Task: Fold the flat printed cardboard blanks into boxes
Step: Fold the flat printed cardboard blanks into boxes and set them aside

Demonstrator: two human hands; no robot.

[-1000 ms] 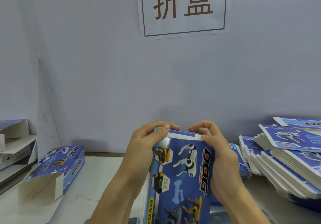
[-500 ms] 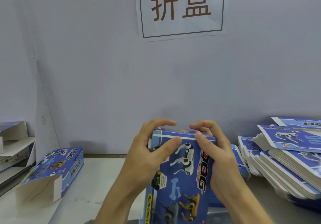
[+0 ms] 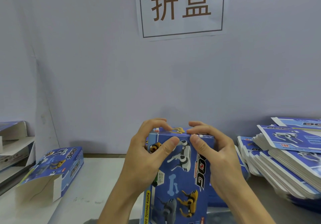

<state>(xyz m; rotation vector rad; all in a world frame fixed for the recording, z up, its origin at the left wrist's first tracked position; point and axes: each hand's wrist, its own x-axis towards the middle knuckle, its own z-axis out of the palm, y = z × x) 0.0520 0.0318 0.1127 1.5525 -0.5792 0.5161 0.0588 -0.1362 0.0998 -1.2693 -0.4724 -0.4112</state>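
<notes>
A single wide-angle view, taken from a camera worn on the person's head, faces forward and slightly down toward a pale lilac back wall (image 3: 86, 67) that fills most of the frame. The lens sits close to the work: the left hand (image 3: 145, 156) and right hand (image 3: 217, 156) rise from the bottom edge, clasping an upright blue printed cardboard box (image 3: 180, 177) at centre. A white paper sign with brown characters (image 3: 180, 8) is cut off by the top edge. At the far right lies a stack of flat blue printed blanks (image 3: 286, 157); at the left, a folded blue box lying open-ended on the white table (image 3: 50, 173). Straight edges bow near the borders.
</notes>
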